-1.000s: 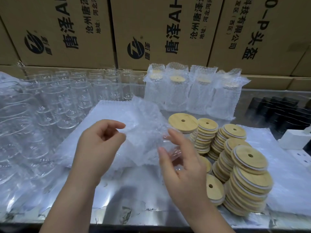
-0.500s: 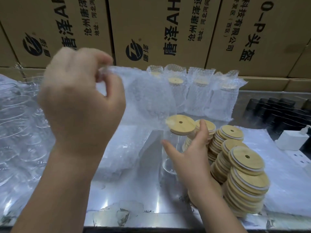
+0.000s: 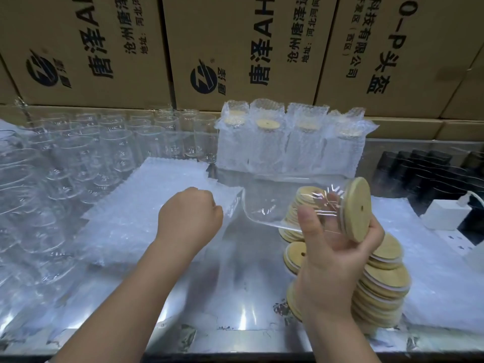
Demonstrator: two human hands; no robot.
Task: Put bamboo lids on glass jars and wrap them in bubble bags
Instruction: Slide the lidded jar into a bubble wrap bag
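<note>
My right hand (image 3: 332, 260) grips a clear glass jar (image 3: 272, 205) lying on its side in the air, its base pointing left. A bamboo lid (image 3: 357, 209) with a small hole closes the jar's mouth beside my palm. My left hand (image 3: 190, 216) is curled into a fist at the right corner of the flat pile of bubble bags (image 3: 141, 205), pinching the edge of a bubble bag (image 3: 231, 204) just left of the jar's base. Loose bamboo lids (image 3: 382, 281) are stacked under and behind my right hand.
Several wrapped, lidded jars (image 3: 288, 148) stand in a row at the back. Many bare glass jars (image 3: 104, 153) fill the left side. Cardboard boxes (image 3: 235, 48) form the back wall. Black containers (image 3: 424, 174) and a white charger (image 3: 442, 216) sit at the right on the shiny table (image 3: 235, 289).
My left hand came down from high up with the bubble bag to the pile's corner. My right hand lifted the lidded jar off the table and tipped it sideways.
</note>
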